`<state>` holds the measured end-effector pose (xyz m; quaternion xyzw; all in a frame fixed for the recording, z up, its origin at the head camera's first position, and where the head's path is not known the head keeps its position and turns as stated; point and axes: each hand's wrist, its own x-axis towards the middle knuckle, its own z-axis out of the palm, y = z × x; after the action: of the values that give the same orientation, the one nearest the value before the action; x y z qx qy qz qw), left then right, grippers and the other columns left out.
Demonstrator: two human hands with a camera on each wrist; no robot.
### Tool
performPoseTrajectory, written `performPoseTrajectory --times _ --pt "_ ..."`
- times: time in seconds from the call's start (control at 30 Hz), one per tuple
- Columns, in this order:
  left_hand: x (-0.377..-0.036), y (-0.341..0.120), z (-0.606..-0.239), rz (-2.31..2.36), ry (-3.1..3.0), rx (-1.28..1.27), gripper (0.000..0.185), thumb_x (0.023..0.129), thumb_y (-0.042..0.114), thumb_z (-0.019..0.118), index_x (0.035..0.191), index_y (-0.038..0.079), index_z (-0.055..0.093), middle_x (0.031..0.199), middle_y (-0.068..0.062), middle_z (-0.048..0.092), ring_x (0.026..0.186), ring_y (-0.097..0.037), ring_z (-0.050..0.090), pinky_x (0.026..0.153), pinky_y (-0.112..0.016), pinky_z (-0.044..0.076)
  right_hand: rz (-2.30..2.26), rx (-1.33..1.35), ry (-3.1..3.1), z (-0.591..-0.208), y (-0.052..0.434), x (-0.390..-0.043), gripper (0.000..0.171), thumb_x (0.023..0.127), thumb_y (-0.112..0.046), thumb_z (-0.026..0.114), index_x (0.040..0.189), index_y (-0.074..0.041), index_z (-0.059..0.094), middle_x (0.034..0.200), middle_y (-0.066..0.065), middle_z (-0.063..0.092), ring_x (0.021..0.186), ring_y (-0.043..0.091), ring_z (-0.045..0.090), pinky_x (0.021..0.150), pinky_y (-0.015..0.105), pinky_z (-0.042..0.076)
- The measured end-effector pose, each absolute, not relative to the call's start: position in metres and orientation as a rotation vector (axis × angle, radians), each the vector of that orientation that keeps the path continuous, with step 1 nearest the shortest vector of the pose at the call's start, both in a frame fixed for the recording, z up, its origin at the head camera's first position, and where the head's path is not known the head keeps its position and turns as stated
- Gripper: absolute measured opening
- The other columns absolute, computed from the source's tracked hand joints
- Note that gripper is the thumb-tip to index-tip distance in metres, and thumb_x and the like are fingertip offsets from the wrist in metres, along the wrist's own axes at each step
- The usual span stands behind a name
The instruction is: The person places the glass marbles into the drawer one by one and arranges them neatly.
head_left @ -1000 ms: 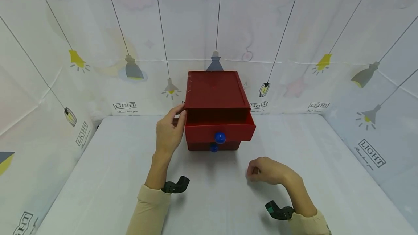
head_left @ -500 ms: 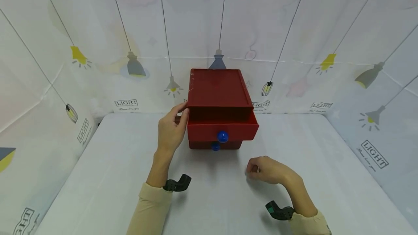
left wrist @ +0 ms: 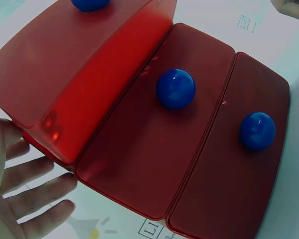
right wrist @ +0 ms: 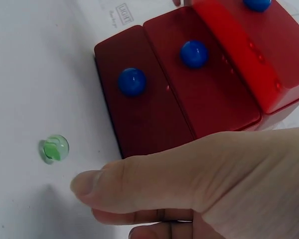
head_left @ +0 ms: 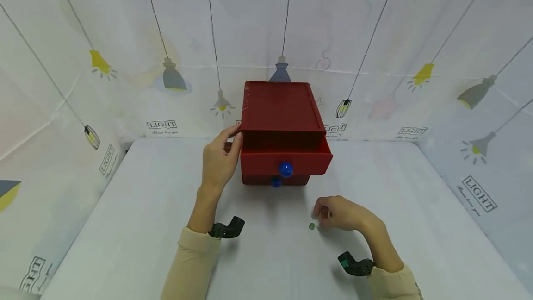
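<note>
A dark red drawer cabinet (head_left: pixel 279 105) stands at the back of the table, its top drawer (head_left: pixel 260 164) pulled out and the two drawers below it closed. Each drawer front bears a round blue knob (right wrist: pixel 132 81). My left hand (head_left: pixel 219 162) rests against the cabinet's left side, with its fingers (left wrist: pixel 42 191) fairly straight and spread in the left wrist view. A clear glass marble (right wrist: pixel 56 148) with a green swirl lies on the table in front of the cabinet. Just right of it hovers my right hand (head_left: pixel 341 213), fingers loosely bent, with nothing visible in its grasp.
The white-covered table (head_left: pixel 158 207) ends at a cloth backdrop (head_left: pixel 354 22) printed with hanging lamps, right behind the cabinet. More of this cloth rises along both sides. The open drawer juts forward over the lower ones.
The green marble now shows beside my right hand, where it was not visible before. The head view has tilted slightly. My left hand stays at the cabinet's side.
</note>
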<state>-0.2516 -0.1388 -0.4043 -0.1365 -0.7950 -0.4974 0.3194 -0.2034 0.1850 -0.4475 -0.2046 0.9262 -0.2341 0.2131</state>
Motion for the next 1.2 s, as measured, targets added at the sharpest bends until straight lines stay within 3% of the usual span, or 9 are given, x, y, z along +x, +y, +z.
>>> performPoseTrajectory --times 0.27,0.6,1.2 --pt "-0.254 -0.138 -0.402 -1.305 -2.090 -0.360 0.032 0.103 0.025 0.057 0.130 0.010 0.067 0.123 -0.008 0.072 0.081 -0.022 0.076 0.075 -0.035 0.064 -0.650 -0.531 2.541 -0.447 0.180 -0.202 0.022 0.080 -0.006 0.078 0.097 -0.018 0.069 0.080 -0.002 0.060 0.078 0.017 0.054 0.068 0.031 0.048" --pt "-0.252 -0.137 -0.405 -1.311 -2.088 -0.351 0.032 0.103 0.027 0.056 0.129 0.012 0.067 0.120 -0.007 0.074 0.081 -0.021 0.076 0.075 -0.036 0.064 -0.640 -0.668 2.496 -0.455 0.173 -0.202 0.015 0.081 -0.008 0.078 0.088 -0.019 0.070 0.078 -0.006 0.061 0.079 0.014 0.054 0.068 0.027 0.048" --pt "-0.251 -0.136 -0.405 -1.312 -2.077 -0.371 0.033 0.103 0.026 0.056 0.131 0.012 0.066 0.125 -0.007 0.072 0.080 -0.022 0.076 0.074 -0.035 0.064 -0.703 -0.721 2.650 -0.430 0.191 -0.200 0.009 0.088 -0.014 0.072 0.097 -0.013 0.070 0.078 -0.008 0.062 0.072 0.007 0.054 0.062 0.021 0.048"
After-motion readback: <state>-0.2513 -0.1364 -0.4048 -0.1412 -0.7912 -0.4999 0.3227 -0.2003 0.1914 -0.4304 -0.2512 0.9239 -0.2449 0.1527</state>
